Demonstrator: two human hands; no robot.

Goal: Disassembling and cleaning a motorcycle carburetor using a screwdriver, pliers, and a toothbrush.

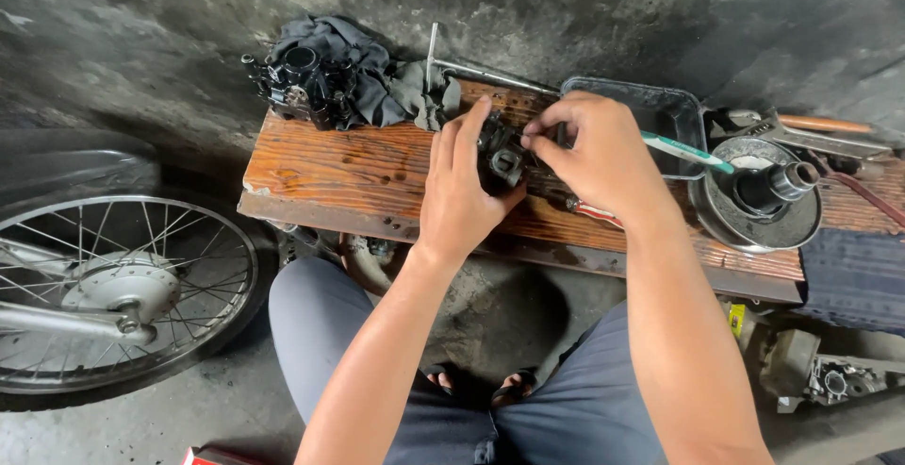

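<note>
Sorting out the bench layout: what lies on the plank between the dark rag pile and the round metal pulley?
In the head view, both hands, left hand and right hand, holding a small dark metal part, with a dark tray behind.

Few such things show. At the bottom edge of the frame, left of centre, the corner of a small red box (215,456) pokes into view on the concrete floor; it has a pale edge along its top, and most of it is cut off by the frame. In the lower right, just under the end of the wooden bench, a small yellow tag or label (736,320) sits on a grimy part; its shape is roughly upright and rectangular, and any marks on it are too small to make out. No signs or screens are in view.
</note>
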